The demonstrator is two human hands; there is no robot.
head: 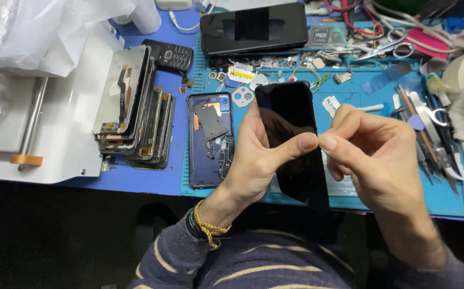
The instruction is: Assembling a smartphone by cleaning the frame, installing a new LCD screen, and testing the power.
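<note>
Left hand (256, 160) is gripping the black phone screen (291, 123), long axis running away from the person; right hand (371, 155), fingers pinched shut, is touching its right edge.

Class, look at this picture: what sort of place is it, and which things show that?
Probably a phone repair bench: a stack of phone screens, an opened phone, and tweezers and tools on a blue mat.

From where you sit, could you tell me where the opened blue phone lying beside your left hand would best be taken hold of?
Probably by its two long edges, from above. The opened blue phone lies flat on the blue mat with its bare insides facing up, so fingers should stay off the middle. The left hand crowds its right edge, and the stack of screen panels stands left of it, so the top end has the most room.
</note>
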